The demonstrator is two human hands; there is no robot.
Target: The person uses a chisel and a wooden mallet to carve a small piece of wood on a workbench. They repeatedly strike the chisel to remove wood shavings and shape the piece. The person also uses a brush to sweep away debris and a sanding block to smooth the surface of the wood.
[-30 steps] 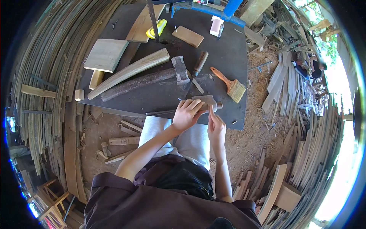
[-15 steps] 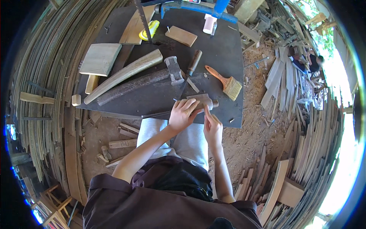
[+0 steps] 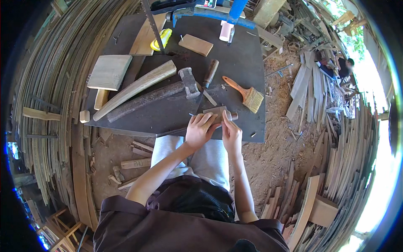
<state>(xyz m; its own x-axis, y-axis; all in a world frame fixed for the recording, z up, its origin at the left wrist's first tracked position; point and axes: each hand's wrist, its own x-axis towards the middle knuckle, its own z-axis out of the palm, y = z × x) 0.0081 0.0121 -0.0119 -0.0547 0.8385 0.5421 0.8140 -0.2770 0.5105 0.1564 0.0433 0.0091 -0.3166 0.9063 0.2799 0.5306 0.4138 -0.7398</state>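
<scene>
At the table's near edge I hold a small brown wooden block [image 3: 217, 111] with a round stub at its right end. My left hand [image 3: 199, 131] is closed on its near left side, fingers over the top. My right hand [image 3: 231, 133] is closed at its right end, index finger pressed against it. My palms hide its underside. A thin bluish tip pokes out left of the left fingers. Beyond lie a chisel-like tool with a wooden handle [image 3: 211, 72], a hammer with a steel head [image 3: 189, 83] and a flat paintbrush [image 3: 247, 95].
On the dark tabletop [image 3: 168, 114] are a pale curved handle [image 3: 136, 90], a square board [image 3: 110, 71], a small plank [image 3: 196, 44] and a yellow-green object [image 3: 161, 40]. A blue metal frame [image 3: 201, 14] spans the far edge. Stacked timber [image 3: 46, 109] lines the left; a person [image 3: 345, 67] is far right.
Both hands stay at the wooden block, which has shifted slightly. My right fingers have moved a little up and left along its end. The view has tilted slightly.
</scene>
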